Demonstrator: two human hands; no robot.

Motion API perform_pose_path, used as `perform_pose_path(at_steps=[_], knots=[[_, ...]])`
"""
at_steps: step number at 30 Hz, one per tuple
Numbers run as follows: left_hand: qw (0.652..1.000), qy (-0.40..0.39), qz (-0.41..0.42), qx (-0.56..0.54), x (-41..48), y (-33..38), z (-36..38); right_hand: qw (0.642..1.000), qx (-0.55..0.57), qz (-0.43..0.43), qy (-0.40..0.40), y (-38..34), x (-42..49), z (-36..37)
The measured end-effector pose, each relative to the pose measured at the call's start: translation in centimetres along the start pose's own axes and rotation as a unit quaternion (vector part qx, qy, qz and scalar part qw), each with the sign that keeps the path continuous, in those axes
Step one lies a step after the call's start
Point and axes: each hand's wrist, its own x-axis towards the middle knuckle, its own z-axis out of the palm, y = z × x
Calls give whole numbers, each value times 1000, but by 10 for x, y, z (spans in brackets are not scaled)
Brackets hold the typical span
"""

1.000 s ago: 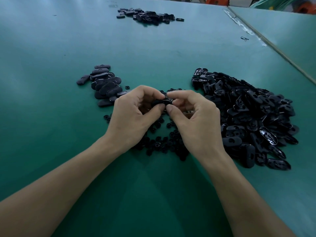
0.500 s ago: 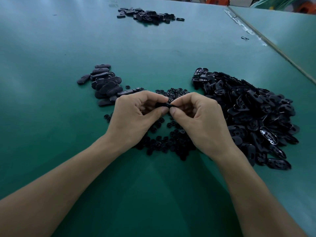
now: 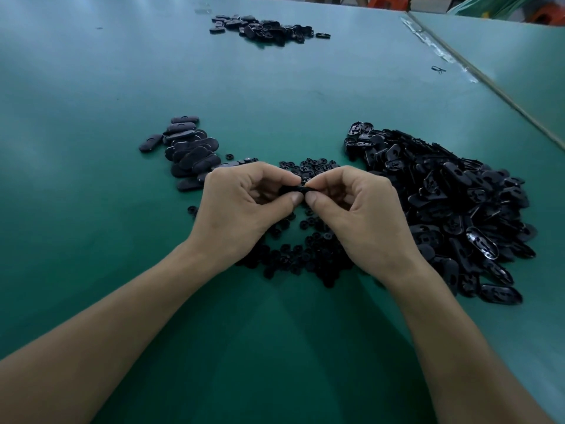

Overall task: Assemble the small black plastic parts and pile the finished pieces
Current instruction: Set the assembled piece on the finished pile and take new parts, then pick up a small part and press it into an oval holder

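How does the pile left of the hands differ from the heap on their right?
The left pile is small; the right heap is far larger. The left pile's pieces show smooth closed faces, overlapping fairly neatly; the right heap's pieces mostly show hollow, glossy insides and lie jumbled. Both are black oval plastic parts on the green table.

On the table [image 3: 91,87], the left hand [image 3: 241,209] and the right hand [image 3: 360,215] meet near the middle. They pinch one small part [image 3: 293,189] between them, above a scatter of small round pieces [image 3: 305,255] that spreads beneath and behind both hands. A pile of oval pieces [image 3: 189,151] lies left of the left hand and slightly behind it. A large heap of oval shells [image 3: 458,209] lies right of the right hand, beside the scatter. Far behind, well apart, lies another pile [image 3: 266,26], seemingly of similar pieces. A second table [image 3: 526,62] adjoins on the right.
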Motion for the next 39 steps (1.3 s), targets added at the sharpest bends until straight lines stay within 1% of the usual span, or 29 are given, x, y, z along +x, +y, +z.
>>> perform_pose_path(at_steps=[5, 7, 8, 10, 12, 14, 15, 18, 21, 24, 26, 30, 35, 37, 39], knots=[[1000, 10, -2, 8, 1, 3, 0, 1000, -19, -10, -1, -1, 1, -1], [1000, 20, 10, 22, 1, 6, 1, 996, -75, -22, 38, 1, 2, -4], [999, 31, 14, 30, 2, 7, 1, 989, -132, -23, 61, 3, 3, -7], [998, 60, 10, 34, 6, 7, -3, 958, -276, -3, 80, 10, 5, -13], [994, 98, 0, 41, 13, 6, -11, 921, -381, 61, 60, 18, 5, -17], [990, 129, -16, 51, 20, 2, -20, 898, -423, 119, 33, 20, 5, -17], [988, 138, -25, 57, 23, 0, -24, 890, -434, 134, 24, 21, 4, -16], [984, 152, -55, 81, 31, -9, -38, 880, -453, 138, 21, 20, 4, -13], [976, 170, -91, 99, 37, -20, -52, 879, -455, 141, 30, 19, 5, -14], [970, 189, -110, 107, 40, -31, -63, 880, -446, 159, 47, 17, 6, -13], [966, 196, -107, 132, 41, -35, -68, 880, -441, 168, 49, 17, 6, -14], [951, 203, -81, 221, 38, -38, -74, 886, -427, 173, 58, 17, 6, -16], [925, 195, -87, 315, 36, -39, -76, 889, -425, 151, 78, 21, 6, -18], [920, 190, -84, 332, 36, -39, -76, 894, -416, 142, 93, 21, 5, -19], [922, 194, -76, 325, 36, -36, -72, 898, -406, 129, 109, 22, 6, -20]])
